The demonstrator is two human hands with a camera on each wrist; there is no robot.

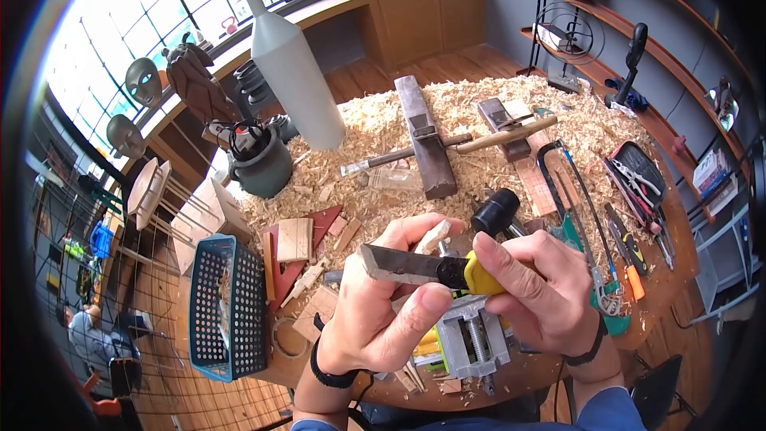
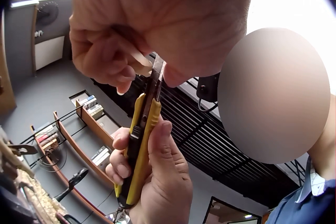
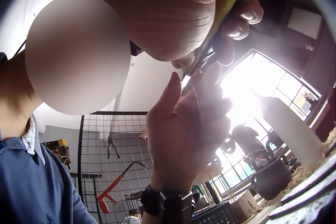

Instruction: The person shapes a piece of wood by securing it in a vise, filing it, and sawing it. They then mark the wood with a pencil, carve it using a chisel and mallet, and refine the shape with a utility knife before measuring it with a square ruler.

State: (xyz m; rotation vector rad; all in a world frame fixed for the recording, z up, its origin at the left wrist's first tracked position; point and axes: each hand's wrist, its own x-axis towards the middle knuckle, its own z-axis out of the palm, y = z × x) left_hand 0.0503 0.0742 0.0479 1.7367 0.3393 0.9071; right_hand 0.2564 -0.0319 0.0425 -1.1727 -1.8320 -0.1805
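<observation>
Datum: clock positions are taken from the knife in the head view.
Window: gridded window [image 1: 207, 0] at 10 to 11 o'clock.
Counter: wooden counter [image 1: 455, 12] along the far wall, 12 o'clock.
Bench: brown workbench [image 1: 650, 295], its far part covered with wood shavings [image 1: 367, 128]; a long hand plane [image 1: 428, 144] lies on these at 12 o'clock.
Shelves: wall shelves [image 1: 662, 48] with books, 1 to 2 o'clock.
Basket: blue perforated basket [image 1: 203, 287], 9 o'clock; pale pieces inside, type unclear.
Pot: dark pot [image 1: 267, 168], 10 o'clock; holds a jumble of dark items.
Pouch: black tool pouch [image 1: 650, 164], 2 o'clock; pliers [image 1: 636, 177] at its opening.
Left hand: left hand [image 1: 371, 311], 8 o'clock; fingers curled on a small wood piece [image 1: 433, 237] beside the blade.
Right hand: right hand [image 1: 546, 283], 3 o'clock; grips the yellow-handled knife [image 1: 483, 273], blade toward 9 o'clock, above the bench's near side.
Obscured: blade-to-wood contact cannot be told; vise [image 1: 475, 343] at 5 o'clock, partly covered by the hands; mallet [image 1: 495, 211] at 1 to 2 o'clock, handle partly hidden.
</observation>
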